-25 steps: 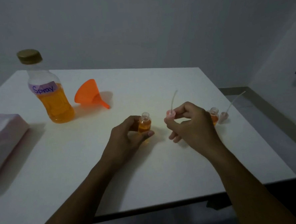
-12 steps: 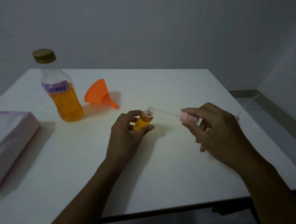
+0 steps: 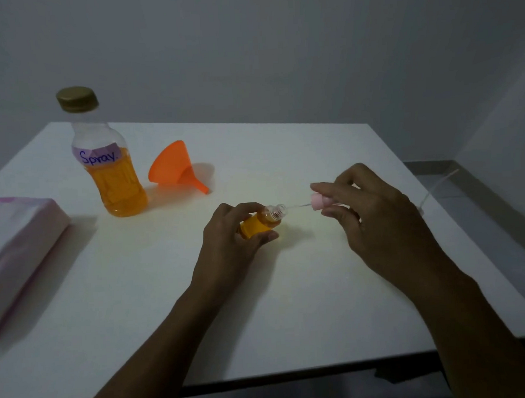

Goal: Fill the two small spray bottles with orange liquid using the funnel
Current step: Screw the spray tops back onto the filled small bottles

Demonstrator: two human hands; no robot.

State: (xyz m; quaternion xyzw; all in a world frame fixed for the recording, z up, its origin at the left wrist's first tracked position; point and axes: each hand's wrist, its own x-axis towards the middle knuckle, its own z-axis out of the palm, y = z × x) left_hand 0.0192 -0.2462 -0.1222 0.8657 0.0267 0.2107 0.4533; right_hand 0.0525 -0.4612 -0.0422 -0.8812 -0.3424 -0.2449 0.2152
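My left hand [image 3: 230, 240] grips a small spray bottle [image 3: 261, 222] full of orange liquid, tilted so its open neck points right. My right hand [image 3: 379, 222] pinches a pink spray cap [image 3: 316, 201]; its thin clear tube runs left into the bottle's neck. An orange funnel [image 3: 173, 169] lies on its side on the white table [image 3: 292, 304]. The large bottle labelled "Spray" [image 3: 105, 159], capped and about half full of orange liquid, stands left of the funnel. The second small bottle is hidden behind my right hand; only a second clear tube [image 3: 438, 185] shows past it.
A pink packet [image 3: 15, 247] lies at the table's left edge. The table's right edge drops to the floor close behind my right hand. A grey wall stands behind the table.
The bottle went from upright to tilted right. My right hand turned the pink cap sideways and has fed its tube into the neck, so the cap is now closer to the bottle.
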